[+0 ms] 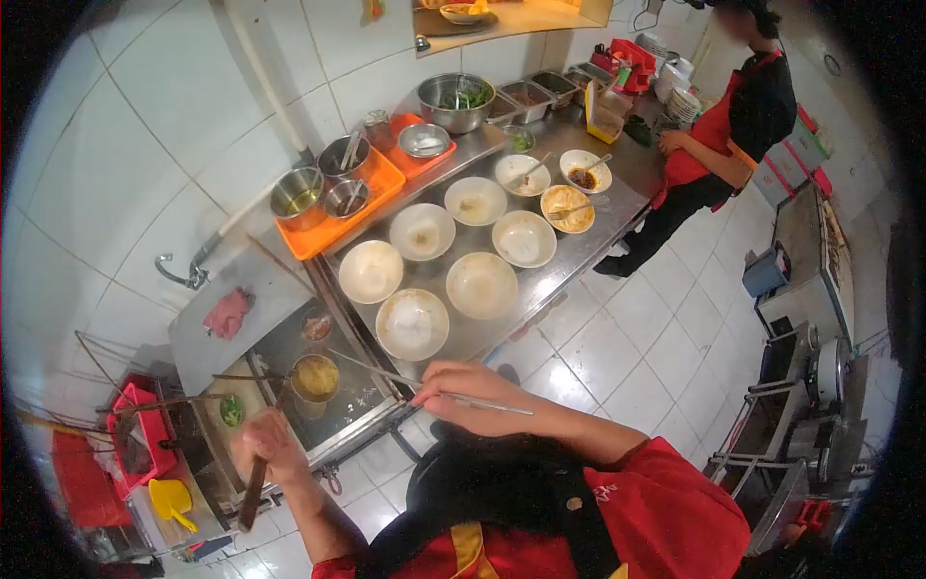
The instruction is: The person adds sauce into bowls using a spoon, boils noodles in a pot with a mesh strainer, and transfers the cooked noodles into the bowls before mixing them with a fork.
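My left hand (265,446) is closed around a brown wooden handle (253,494); what the handle belongs to is unclear. In my right hand (475,398) are long thin metal chopsticks (497,407), slanting left towards a round basket of yellow noodles (315,374). That basket sits at the metal cooking station, right of my left hand. Beside it lie a small portion of pinkish food (316,328) and a small dish of chopped greens (231,410). Several white bowls, one of them (412,325) near my right hand, stand on the steel counter (569,261).
An orange tray (386,183) holds metal pots. A large steel bowl of greens (457,101) stands by the wall. Pink cloth (227,314) lies on a board. A red bin (143,439) and yellow scoop (172,502) are at left. Another person (709,150) stands beyond the counter.
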`<state>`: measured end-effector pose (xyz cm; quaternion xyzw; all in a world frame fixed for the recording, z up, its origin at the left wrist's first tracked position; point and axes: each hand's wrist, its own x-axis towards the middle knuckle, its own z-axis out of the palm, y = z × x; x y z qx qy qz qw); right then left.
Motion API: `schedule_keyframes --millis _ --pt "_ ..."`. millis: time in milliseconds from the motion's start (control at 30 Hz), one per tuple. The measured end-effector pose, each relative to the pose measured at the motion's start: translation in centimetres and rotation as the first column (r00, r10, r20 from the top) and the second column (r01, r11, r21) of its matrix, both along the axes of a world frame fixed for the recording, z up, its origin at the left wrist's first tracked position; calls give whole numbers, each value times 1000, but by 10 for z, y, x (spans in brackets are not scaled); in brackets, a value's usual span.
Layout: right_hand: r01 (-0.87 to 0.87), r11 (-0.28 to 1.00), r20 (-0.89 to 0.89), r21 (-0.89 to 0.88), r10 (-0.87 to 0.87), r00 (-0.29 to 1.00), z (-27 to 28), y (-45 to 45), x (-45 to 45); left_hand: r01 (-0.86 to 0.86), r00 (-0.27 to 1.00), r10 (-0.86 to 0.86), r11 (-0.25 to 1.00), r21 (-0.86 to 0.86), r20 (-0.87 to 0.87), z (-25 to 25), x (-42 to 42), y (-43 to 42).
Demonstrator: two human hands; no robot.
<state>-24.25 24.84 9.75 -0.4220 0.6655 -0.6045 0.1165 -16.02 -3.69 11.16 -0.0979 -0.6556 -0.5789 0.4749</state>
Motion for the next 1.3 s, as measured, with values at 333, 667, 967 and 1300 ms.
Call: schedule_keyframes --millis 333,667,967,1300 --pt "195 980 -27 -29 -195 980 15 50 -14 -116 991 135 905 -409 18 50 -22 54" --pt "270 951 18 -151 -271 962 36 187 -69 349 913 -404 713 -609 51 111 -120 228" --pt "418 903 891 -104 -103 443 14 310 -178 432 649 -760 407 -805 -36 21 -276 443" --pt "562 808 725 177 -493 481 -42 389 -305 403 701 -687 162 -901 190 -67 -356 537"
